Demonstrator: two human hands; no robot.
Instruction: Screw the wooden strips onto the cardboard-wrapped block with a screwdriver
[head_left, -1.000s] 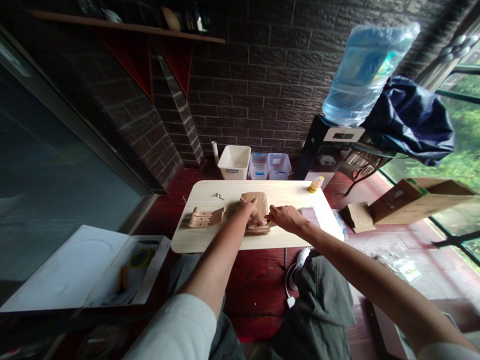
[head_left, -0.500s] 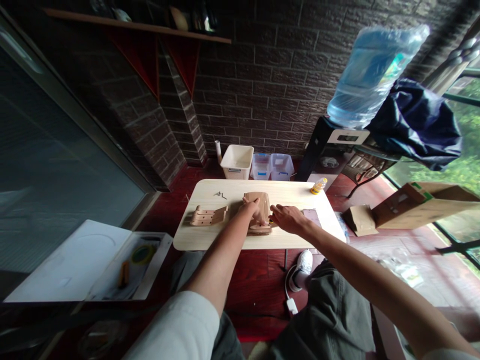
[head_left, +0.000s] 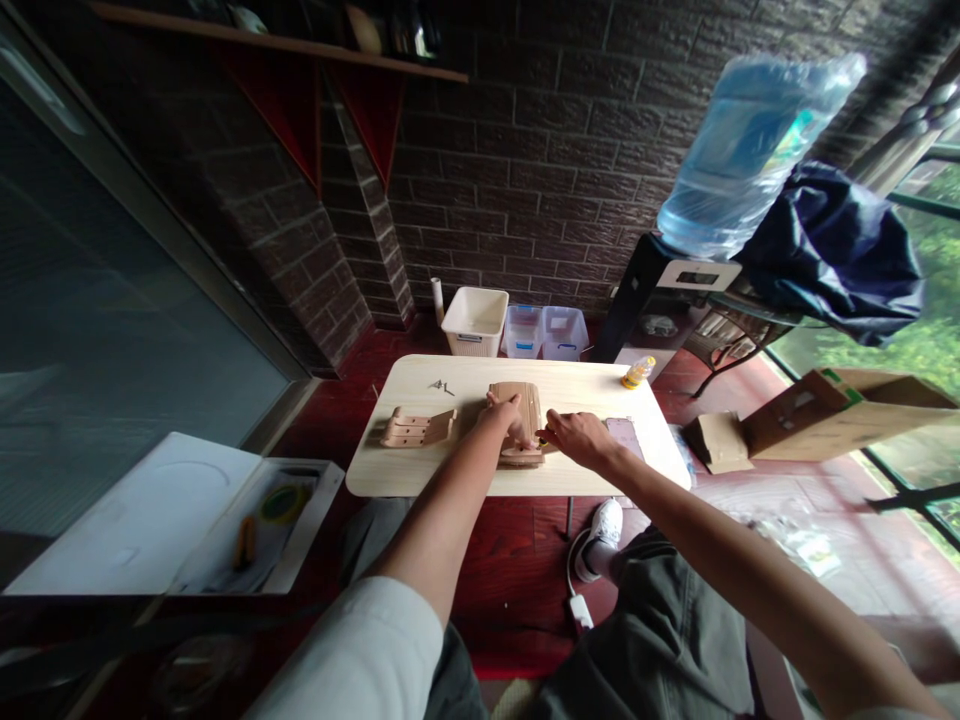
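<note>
A wooden assembly rests on the pale table. My left hand lies on it, its fingers wrapped round the wooden parts. At the assembly's right side my right hand is closed on a small black and yellow tool, mostly hidden by the fingers. Left of my hands stands a second wooden piece with holes. Several screws lie behind that piece. A phone lies right of my right hand, and a yellow-capped bottle is at the table's back right.
Behind the table are a cream basket and two clear bins. A water dispenser stands at the back right, cardboard boxes at the right. An open white box is at the left.
My right hand has shifted very slightly at the assembly's right side. My left hand keeps its place on the wood. The whole view has moved a little.
</note>
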